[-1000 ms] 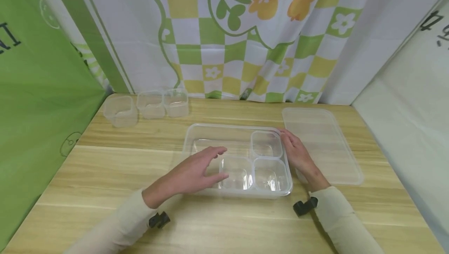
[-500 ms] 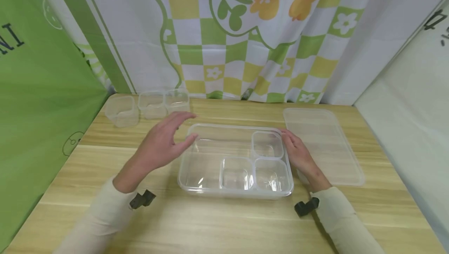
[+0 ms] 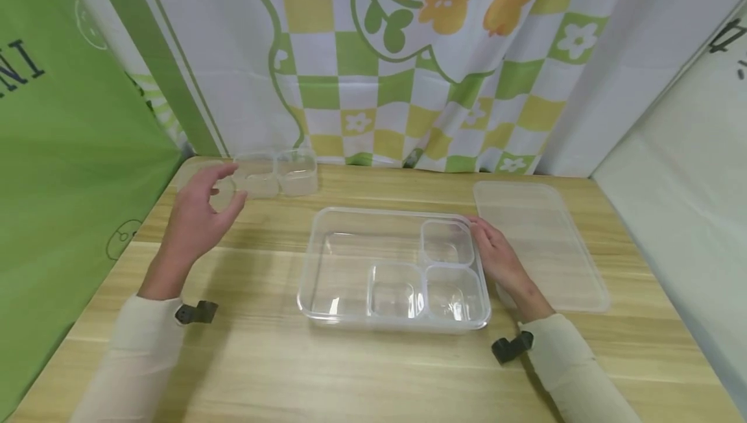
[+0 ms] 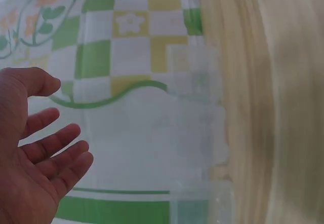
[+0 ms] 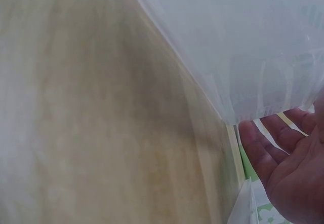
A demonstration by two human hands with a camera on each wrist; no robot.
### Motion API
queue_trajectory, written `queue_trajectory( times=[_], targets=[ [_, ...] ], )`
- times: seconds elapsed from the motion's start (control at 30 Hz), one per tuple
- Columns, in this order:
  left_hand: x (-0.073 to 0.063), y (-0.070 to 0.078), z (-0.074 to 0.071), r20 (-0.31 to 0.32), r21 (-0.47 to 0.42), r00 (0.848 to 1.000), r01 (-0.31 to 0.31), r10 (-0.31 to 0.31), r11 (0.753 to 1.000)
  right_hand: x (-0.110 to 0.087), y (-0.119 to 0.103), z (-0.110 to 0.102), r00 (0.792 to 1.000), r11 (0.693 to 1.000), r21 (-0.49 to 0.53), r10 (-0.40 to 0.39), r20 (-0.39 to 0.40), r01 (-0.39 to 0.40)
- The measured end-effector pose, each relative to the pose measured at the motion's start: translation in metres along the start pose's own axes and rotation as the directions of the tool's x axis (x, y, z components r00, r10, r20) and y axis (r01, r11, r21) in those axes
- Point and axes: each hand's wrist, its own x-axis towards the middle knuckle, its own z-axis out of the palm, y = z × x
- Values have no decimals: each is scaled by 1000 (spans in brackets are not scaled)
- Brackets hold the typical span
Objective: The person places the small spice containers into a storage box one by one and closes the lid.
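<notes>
In the head view my left hand (image 3: pixel 198 218) is raised at the left, overlapping a small clear box (image 3: pixel 224 200) that it partly hides. Its thumb and fingers are spread with nothing between them, as the left wrist view also shows. Two more small clear boxes (image 3: pixel 255 184) stand just right of it. My right hand (image 3: pixel 503 264) rests against the right side of a large clear plastic container (image 3: pixel 344 274), fingertips (image 5: pixel 248 127) touching its wall. Inside that container sit three small clear boxes (image 3: pixel 446 244), one at the back right and two along the front.
A flat translucent lid (image 3: pixel 543 241) lies on the wooden table (image 3: pixel 373 371) to the right of the large container. A patterned curtain (image 3: pixel 391 85) hangs along the back edge. Green cloth (image 3: pixel 76 150) borders the left side and pale cloth (image 3: pixel 688 150) the right.
My left hand has moved from over the large container leftward and back to the small boxes, staying free of any object. My right hand has stayed at the container's side.
</notes>
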Motion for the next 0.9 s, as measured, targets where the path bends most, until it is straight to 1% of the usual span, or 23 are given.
queue_trajectory(
  times=[0.07,0.13,0.17,0.3,0.37,0.43,0.5,0.57,0.67,0.77,0.83,0.9],
  targets=[
    [-1,-9,-1,-2,2,999,34,-34,999,0,1,0,1000,1000,-15,-12,-5,12],
    [-3,-19,-2,9,4,997,77,-77,997,-1,2,-1,1000,999,-23,-22,-10,22],
    [-3,-24,-2,11,6,995,97,-97,995,-1,2,-1,1000,1000,-16,-16,-10,16],
    [-5,-41,-7,21,3,983,180,-180,984,-1,1,0,1000,1000,13,9,-1,-9],
    [-5,-48,-9,28,5,977,211,-211,977,-2,0,0,1000,999,28,21,3,-21],
    [-4,-55,-11,36,10,970,242,-242,970,-2,0,1,1000,1000,19,8,0,-8],
    [-3,-63,-12,41,23,959,281,-282,959,-2,0,0,1000,1000,7,-2,-8,2],
    [-2,-71,-14,49,34,942,330,-331,944,-3,1,0,1000,1000,-4,-12,-12,12],
    [-1,-84,-18,67,43,921,382,-384,923,-4,1,0,1000,1000,3,-7,-14,7],
    [-2,-99,-21,95,37,910,403,-405,915,-4,2,0,1000,1000,19,13,-12,-12],
    [-2,-108,-22,121,31,903,412,-413,911,-3,1,0,1000,1000,24,14,-11,-14],
    [-2,-117,-24,154,24,892,426,-424,905,-2,1,1,1000,1000,20,13,-14,-13]
  ],
)
